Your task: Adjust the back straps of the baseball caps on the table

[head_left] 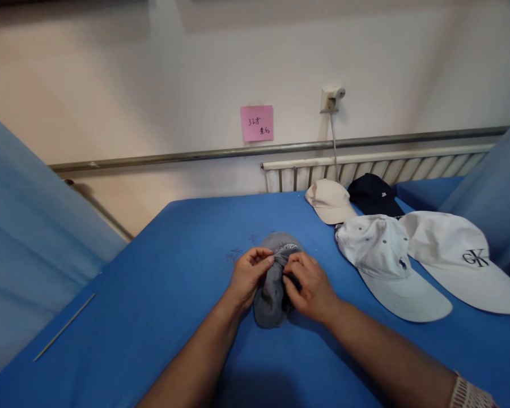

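While both hands [247,277] [310,288] pinch a grey cap [270,306], apparently folded, four other caps [330,195] [373,192] [376,243] [448,241] lie rightward.

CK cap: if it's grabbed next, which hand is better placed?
Right, probably. The right hand is nearer the CK cap; the left hand would have to cross the right arm's side. Both hands pinch the grey cap, so the right must let go first.

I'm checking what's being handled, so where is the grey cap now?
In the head view, the grey cap is at lower middle over the blue surface, held by the left hand and right hand, left of the white caps.
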{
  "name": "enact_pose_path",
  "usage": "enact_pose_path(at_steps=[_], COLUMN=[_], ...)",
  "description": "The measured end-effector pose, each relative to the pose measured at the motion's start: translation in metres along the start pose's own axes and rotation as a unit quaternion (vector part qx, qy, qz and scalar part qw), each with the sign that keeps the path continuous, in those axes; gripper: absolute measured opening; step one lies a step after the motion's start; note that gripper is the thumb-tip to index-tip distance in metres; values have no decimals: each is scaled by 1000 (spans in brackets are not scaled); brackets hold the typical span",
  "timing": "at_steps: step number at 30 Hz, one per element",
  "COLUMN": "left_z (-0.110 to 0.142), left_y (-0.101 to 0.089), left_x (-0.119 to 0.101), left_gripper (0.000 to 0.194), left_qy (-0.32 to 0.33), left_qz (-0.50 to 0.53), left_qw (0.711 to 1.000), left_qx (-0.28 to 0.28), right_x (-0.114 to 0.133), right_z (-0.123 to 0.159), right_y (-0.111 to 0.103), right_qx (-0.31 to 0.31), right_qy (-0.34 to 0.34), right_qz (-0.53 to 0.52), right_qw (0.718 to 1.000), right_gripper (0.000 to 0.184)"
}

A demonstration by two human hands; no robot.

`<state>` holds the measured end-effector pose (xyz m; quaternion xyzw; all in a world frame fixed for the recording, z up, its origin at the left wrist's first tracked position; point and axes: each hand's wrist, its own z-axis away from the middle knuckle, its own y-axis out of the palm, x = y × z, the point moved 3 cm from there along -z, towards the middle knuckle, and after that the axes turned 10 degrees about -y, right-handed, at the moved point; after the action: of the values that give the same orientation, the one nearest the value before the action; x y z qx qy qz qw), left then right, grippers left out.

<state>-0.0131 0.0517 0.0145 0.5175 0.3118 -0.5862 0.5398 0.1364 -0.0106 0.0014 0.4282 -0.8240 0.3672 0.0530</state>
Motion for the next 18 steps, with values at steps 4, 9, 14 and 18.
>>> enact_pose_path(at_steps=[4,9,14,18], left_z=[0,-2,-4,-5], left_y=[-1,1,0,-5], left_x=[1,5,6,0], left_gripper=[31,34,34,33], left_qy=[-21,-31,-9,32], left_qz=[26,43,17,-47], left_qw=[999,998,999,998], left_qx=[12,31,30,-1], right_x=[4,-2,-2,4], right_z=[1,3,3,3], right_y=[5,18,18,3], right_qx=[1,-25,-27,-39], right_qy=[53,105,102,54], right_qz=[11,-29,-22,37], right_qw=[999,994,994,997], right_gripper=[20,10,12,11])
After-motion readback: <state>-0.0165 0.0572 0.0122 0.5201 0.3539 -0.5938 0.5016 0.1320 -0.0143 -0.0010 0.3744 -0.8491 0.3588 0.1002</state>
